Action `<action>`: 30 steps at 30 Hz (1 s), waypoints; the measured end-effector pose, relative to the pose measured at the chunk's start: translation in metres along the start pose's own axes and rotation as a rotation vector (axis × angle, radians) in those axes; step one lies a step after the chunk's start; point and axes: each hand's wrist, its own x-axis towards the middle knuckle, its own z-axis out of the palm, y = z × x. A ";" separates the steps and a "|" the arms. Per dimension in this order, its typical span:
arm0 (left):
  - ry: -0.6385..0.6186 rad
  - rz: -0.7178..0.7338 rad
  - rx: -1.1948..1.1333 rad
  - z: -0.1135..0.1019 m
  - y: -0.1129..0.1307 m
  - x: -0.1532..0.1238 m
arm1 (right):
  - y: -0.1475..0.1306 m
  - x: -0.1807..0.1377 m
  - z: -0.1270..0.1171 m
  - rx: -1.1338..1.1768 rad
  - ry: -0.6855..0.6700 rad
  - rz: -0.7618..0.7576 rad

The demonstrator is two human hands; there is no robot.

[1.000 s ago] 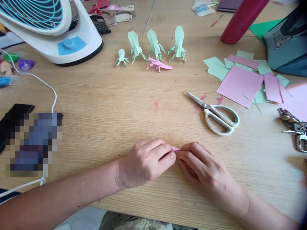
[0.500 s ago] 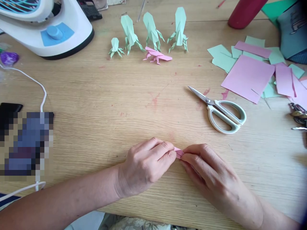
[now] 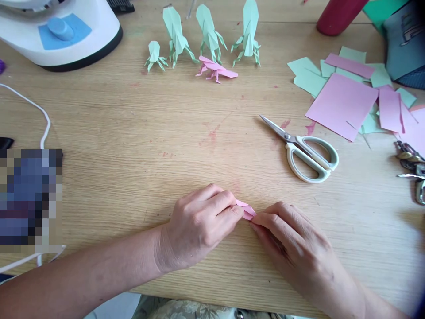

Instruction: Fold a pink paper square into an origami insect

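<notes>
A small folded piece of pink paper (image 3: 247, 210) is pinched between my two hands, low over the front part of the wooden table (image 3: 133, 128). My left hand (image 3: 202, 223) has its fingers closed on the paper's left end, which they mostly cover. At the right tip, the thumb and forefinger of my right hand (image 3: 295, 248) press together on it. A slanted crease shows on the bare stretch between the fingers. Beyond my right hand lie scissors (image 3: 308, 153) with white and pale green handles, their blades closed and pointing to the upper left.
Several pale green folded paper figures (image 3: 209, 33) stand at the back, with one pink figure (image 3: 215, 69) before them. Loose pink and green sheets (image 3: 343, 104) are heaped at right, near keys (image 3: 411, 161). A white appliance (image 3: 86, 40), a cable (image 3: 46, 119) and a blurred-out device (image 3: 29, 195) occupy the left.
My right fingers have slid slightly toward the paper's tip, so more of the pink piece shows between my hands. The whole view has shifted a little; the table items stay put.
</notes>
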 end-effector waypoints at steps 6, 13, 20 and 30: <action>-0.018 0.036 0.034 0.002 -0.002 -0.001 | -0.005 0.000 0.006 -0.067 0.038 0.033; -0.024 -0.020 0.043 0.003 0.000 0.002 | -0.010 0.002 0.011 -0.117 0.074 0.084; -0.026 -0.021 0.054 0.004 0.003 0.001 | -0.015 0.000 0.014 -0.142 0.086 0.166; 0.000 -0.045 -0.008 0.005 0.000 0.005 | -0.014 -0.015 0.008 -0.123 0.098 0.257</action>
